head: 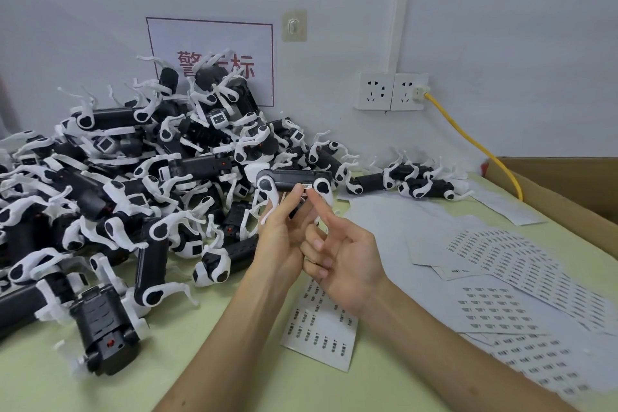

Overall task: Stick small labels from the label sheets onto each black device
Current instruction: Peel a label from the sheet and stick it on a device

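My left hand (284,237) holds up a black device with white legs (291,180) above the table, fingers curled round its underside. A small label (307,185) lies on the device's side. My right hand (337,254) reaches in from the right, its index fingertip touching the label while the other fingers curl loosely. A label sheet (321,328) lies on the table right below my hands.
A big heap of black-and-white devices (133,177) fills the left of the green table (200,361); a few more (418,182) lie at the back. Several label sheets (518,294) spread on the right. A cardboard box (568,184), wall sockets (391,92) and a yellow cable (468,140) are at far right.
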A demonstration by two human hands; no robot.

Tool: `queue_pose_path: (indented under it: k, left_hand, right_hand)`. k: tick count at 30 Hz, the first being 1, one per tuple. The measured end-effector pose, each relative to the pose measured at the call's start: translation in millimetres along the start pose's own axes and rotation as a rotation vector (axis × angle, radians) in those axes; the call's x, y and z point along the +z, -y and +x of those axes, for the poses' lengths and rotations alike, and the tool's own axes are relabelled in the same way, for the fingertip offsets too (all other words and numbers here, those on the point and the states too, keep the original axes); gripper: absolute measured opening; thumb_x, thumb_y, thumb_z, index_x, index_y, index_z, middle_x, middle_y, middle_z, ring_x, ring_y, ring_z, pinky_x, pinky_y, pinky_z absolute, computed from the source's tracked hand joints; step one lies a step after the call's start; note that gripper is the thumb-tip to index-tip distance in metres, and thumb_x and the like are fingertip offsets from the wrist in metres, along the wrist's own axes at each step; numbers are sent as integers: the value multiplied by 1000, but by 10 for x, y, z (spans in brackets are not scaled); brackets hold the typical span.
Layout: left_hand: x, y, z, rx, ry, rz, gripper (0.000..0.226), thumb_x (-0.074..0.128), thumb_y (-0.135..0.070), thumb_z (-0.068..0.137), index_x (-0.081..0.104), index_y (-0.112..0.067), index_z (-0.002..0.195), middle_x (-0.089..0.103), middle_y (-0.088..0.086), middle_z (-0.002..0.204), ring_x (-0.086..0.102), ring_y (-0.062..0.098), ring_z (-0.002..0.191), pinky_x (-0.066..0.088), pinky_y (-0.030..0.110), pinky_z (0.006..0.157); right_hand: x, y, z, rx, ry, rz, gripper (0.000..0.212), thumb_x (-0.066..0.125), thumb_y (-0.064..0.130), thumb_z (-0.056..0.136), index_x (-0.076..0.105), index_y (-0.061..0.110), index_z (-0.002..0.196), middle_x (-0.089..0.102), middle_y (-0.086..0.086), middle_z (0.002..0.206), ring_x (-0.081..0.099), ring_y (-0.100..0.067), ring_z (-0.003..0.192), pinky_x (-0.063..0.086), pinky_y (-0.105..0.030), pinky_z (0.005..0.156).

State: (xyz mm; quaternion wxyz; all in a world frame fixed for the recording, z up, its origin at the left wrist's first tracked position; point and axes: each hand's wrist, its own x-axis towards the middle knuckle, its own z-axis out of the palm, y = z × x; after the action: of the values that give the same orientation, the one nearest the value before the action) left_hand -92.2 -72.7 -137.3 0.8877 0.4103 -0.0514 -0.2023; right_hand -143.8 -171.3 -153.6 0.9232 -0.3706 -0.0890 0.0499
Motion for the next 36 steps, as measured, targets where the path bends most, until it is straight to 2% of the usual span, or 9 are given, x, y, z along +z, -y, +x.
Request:
queue_pose_path:
  k: [6, 10, 12, 14, 15, 17, 19, 33, 36]
  left_hand:
    - [22, 2, -12, 21, 1, 47, 32, 71, -37, 92, 63, -11, 109, 74, 11, 124, 65, 15, 58, 52, 29, 51]
    - [35, -11, -22, 48, -49, 34, 33, 74, -33, 90, 62, -10, 110, 74, 13, 124, 64, 17, 67, 52, 32, 60]
    - [33, 4, -10, 53, -61, 23, 33, 74, -32, 89, 62, -11, 111, 73, 14, 126, 68, 34, 79, 56, 37, 71]
    - [43, 1, -12, 51, -88, 8, 37, 76, -31, 87, 61, -13, 115, 72, 15, 127, 64, 52, 101, 52, 47, 97]
    - [52, -4, -19, 51, -93, 5, 40, 78, -31, 84, 62, -13, 116, 72, 15, 127, 66, 54, 94, 51, 47, 98]
    - [63, -8, -29, 67, -98, -3, 45, 79, -31, 79, 61, -14, 116, 72, 16, 127, 66, 31, 65, 50, 38, 80]
    - [67, 6, -20, 81, -122, -10, 38, 77, -29, 85, 61, -15, 115, 72, 17, 126, 59, 18, 58, 46, 35, 70]
    - [89, 31, -16, 143, -312, 15, 32, 80, -24, 87, 63, -9, 109, 77, 15, 111, 54, 25, 62, 43, 38, 65]
    - [80, 26, -26, 137, -302, 56, 42, 79, -26, 88, 63, 0, 115, 77, 13, 112, 53, 27, 62, 41, 36, 62]
  right_hand:
    - [34, 15, -11, -8, -18, 23, 42, 52, 27, 95, 66, 31, 135, 38, -3, 64, 25, -13, 48, 25, -25, 42]
    - [50, -4, -16, -12, -29, 0, 42, 54, 27, 93, 68, 31, 133, 38, -3, 65, 25, -13, 48, 23, -25, 43]
    - [54, -9, -18, -14, -31, -10, 42, 54, 28, 92, 69, 31, 131, 39, -3, 65, 24, -13, 49, 21, -26, 44]
    - [53, -13, -17, -12, -32, -17, 41, 54, 29, 91, 70, 32, 129, 40, -3, 65, 24, -14, 50, 21, -26, 44]
    - [53, -15, -18, -10, -32, -22, 41, 55, 29, 91, 70, 32, 129, 40, -2, 65, 23, -14, 51, 21, -26, 45]
    - [52, -20, -21, -7, -33, -32, 41, 55, 30, 91, 69, 33, 130, 41, -2, 66, 23, -14, 52, 21, -26, 46]
    - [47, -26, -23, -4, -36, -41, 42, 54, 31, 92, 68, 33, 131, 41, -1, 66, 22, -14, 53, 21, -27, 47]
    - [89, -47, -34, -15, -65, -68, 42, 58, 35, 88, 71, 33, 128, 41, -1, 66, 16, -15, 57, 21, -26, 49]
    - [97, -53, -36, -20, -73, -69, 38, 58, 36, 88, 73, 35, 124, 41, 0, 65, 13, -16, 60, 19, -27, 50]
